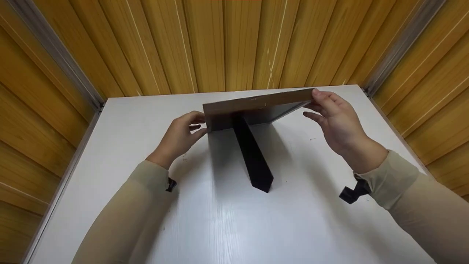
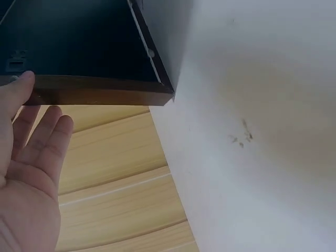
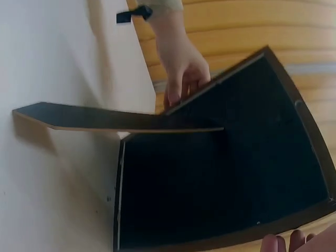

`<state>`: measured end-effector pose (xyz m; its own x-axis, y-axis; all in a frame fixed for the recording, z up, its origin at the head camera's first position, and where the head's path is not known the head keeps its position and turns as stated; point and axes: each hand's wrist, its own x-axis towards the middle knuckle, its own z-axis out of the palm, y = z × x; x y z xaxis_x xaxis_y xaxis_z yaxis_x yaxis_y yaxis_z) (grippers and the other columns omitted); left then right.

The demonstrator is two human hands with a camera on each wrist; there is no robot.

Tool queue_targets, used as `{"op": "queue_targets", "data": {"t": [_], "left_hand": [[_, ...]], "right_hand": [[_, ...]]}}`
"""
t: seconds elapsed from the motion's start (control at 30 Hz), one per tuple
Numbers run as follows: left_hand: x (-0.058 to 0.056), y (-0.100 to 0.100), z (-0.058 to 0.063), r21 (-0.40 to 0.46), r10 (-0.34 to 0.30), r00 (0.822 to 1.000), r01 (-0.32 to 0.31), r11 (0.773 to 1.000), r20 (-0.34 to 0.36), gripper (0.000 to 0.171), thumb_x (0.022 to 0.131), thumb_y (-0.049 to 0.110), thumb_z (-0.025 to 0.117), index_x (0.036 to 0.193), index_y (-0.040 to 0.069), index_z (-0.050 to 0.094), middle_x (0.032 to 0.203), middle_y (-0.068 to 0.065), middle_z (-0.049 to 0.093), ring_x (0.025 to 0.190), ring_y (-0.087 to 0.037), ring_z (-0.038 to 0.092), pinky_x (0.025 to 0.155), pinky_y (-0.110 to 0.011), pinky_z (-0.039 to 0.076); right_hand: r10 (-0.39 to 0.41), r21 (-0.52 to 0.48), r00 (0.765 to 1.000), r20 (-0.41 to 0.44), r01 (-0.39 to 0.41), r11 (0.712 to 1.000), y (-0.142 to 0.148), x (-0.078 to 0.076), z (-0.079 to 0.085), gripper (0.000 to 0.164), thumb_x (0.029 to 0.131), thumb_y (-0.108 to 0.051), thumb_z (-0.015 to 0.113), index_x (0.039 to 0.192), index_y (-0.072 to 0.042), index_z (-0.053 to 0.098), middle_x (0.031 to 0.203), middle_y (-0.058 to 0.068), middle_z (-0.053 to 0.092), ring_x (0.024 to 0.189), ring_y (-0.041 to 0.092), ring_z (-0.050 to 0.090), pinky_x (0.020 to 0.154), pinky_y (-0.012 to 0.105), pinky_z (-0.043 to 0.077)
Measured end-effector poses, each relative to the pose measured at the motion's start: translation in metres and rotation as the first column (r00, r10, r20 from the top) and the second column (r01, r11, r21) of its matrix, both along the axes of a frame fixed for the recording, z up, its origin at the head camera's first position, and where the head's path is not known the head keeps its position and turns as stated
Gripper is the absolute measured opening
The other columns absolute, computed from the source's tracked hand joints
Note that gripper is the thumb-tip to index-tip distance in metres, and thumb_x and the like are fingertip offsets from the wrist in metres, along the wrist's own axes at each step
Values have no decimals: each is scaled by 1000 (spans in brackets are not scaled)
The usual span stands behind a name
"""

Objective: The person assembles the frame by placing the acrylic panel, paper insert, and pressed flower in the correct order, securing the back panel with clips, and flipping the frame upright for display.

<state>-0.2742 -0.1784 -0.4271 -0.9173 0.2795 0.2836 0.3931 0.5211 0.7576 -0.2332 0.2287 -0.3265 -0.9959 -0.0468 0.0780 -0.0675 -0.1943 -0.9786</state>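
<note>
A brown picture frame (image 1: pixel 258 102) stands tilted on the white table, its dark back (image 3: pixel 173 189) towards me. From that back a black easel stand (image 1: pixel 253 157) juts out, and its pointed end meets the tabletop. At the left side of the frame, my left hand (image 1: pixel 181 135) pinches the edge; the left wrist view has the thumb (image 2: pixel 21 89) on the back rim and the fingers behind. My right hand (image 1: pixel 340 124) holds the upper right corner with thumb and fingers. Only some fingertips (image 3: pixel 283 244) of it show in the right wrist view. The frame's front is hidden.
The white table (image 1: pixel 227 227) carries a few small dark marks (image 2: pixel 244 136). Wood-patterned panels (image 1: pixel 242 44) wall it in at the back and both sides, with grey metal posts (image 1: pixel 395 44) at the corners. A black strap piece (image 1: pixel 351 194) hangs at the right cuff.
</note>
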Motion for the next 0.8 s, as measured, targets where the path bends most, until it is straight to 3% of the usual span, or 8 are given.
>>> {"op": "queue_targets", "data": {"t": [0.33,0.53,0.8], "left_hand": [[32,11,0,-30,-68,997,67,997,-41,27,106,2,77,132,8,75,133,-8,77,129,-27,75,115,-43,63],[49,25,2,-64,-131,987,126,990,-93,21,106,-1,75,126,7,77,125,-9,79,118,-26,78,108,-38,65],[76,52,5,-122,-229,967,215,969,-114,23,104,1,80,125,8,78,122,-7,79,111,-21,81,97,-31,68]], "right_hand": [[-29,-90,1000,-11,28,996,14,-39,7,19,112,-24,74,110,-6,80,105,4,85,103,18,81,101,30,66],[-69,-151,997,-15,66,986,13,-64,8,22,111,-22,75,103,-4,82,99,5,84,95,18,83,96,29,68],[-98,-14,995,-14,98,995,8,-89,6,34,116,-35,66,112,-6,84,112,1,80,109,17,75,97,26,63]]}}
